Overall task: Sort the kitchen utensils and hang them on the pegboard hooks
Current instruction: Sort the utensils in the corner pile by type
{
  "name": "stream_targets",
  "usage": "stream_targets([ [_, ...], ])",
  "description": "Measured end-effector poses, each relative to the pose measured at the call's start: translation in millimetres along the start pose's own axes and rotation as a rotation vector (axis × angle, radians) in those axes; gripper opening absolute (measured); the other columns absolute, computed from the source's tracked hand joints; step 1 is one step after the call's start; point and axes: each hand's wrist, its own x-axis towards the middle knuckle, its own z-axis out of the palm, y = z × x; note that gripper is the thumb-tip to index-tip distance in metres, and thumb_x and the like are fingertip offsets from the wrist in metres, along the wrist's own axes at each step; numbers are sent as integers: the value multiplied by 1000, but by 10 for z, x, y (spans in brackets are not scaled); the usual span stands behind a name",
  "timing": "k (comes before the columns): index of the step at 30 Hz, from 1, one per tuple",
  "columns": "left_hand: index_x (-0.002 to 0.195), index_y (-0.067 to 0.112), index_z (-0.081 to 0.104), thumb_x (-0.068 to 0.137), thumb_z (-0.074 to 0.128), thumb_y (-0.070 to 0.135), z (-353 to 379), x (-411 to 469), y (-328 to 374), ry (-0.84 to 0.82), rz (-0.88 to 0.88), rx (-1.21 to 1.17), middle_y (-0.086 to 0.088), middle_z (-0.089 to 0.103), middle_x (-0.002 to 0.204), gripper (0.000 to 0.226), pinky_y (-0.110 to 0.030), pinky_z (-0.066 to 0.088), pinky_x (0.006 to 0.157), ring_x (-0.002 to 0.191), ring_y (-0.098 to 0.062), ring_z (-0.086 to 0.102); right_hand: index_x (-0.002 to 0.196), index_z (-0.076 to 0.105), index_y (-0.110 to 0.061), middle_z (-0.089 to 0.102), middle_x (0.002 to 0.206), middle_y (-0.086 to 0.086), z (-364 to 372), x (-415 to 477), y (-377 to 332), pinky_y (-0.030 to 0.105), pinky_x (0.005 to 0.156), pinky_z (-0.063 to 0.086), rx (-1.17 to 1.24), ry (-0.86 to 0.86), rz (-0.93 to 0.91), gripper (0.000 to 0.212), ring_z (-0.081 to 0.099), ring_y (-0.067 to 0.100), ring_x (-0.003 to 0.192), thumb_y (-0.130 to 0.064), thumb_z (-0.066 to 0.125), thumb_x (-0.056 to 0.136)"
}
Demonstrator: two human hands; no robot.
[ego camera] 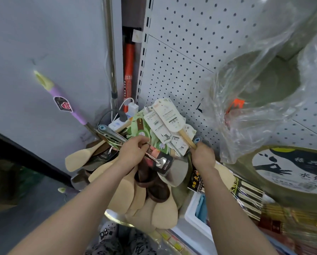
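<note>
Nearest is a heap of wooden paddles (144, 199). Just past it, the left grip (133, 150) is curled round a steel turner (160, 162). The right grip (202, 155) is clamped on a wooden-handled spatula (185, 138). Its long axis runs up-left toward the pegboard (181, 52), and I'd say the right grip is nearer the board.
</note>
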Motion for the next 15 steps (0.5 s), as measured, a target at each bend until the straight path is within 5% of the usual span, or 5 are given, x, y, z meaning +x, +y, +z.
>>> stream_targets([
  [6, 115, 24, 67, 94, 61, 20, -233, 101, -159, 32, -41, 16, 5, 65, 110, 22, -22, 41, 83, 95, -13, 58, 122, 51, -9, 65, 110, 17, -212, -36, -490, 40, 79, 47, 157, -65, -139, 25, 59, 38, 102, -22, 47, 101],
  [15, 112, 20, 69, 91, 64, 17, -297, 119, -373, 40, -113, 36, 3, 70, 109, 22, -32, 48, 91, 100, -17, 63, 106, 61, -6, 65, 108, 15, -17, 74, -745, 36, 78, 49, 56, -176, -4, 29, 62, 33, 102, -25, 73, 87],
])
